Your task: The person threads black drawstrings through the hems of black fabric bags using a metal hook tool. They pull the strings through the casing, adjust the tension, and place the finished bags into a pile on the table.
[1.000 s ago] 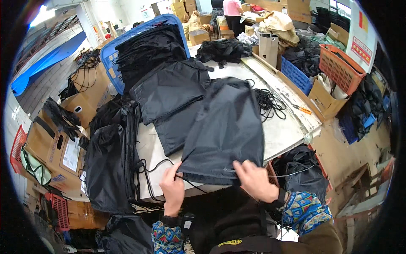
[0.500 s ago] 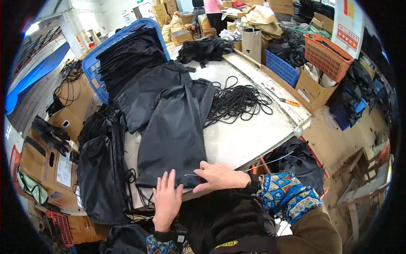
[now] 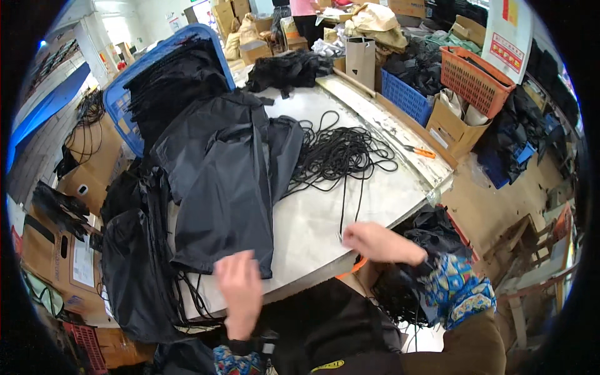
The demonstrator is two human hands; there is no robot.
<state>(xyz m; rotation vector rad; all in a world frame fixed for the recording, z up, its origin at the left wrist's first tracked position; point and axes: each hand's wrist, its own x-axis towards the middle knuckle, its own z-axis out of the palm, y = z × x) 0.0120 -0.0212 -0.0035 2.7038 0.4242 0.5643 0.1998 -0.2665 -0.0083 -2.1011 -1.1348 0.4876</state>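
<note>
Our left hand [image 3: 239, 289] rests flat and open on the near edge of the black nylon bag [image 3: 230, 194] — its long axis runs away from us — while our right hand [image 3: 375, 242] pinches the black cord [image 3: 343, 203] to its right on the white table [image 3: 375, 200].

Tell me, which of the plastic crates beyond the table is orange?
The orange crate at the far right, with mesh sides. The two other crates, the small one beside it and the large one at the left, are blue.
</note>
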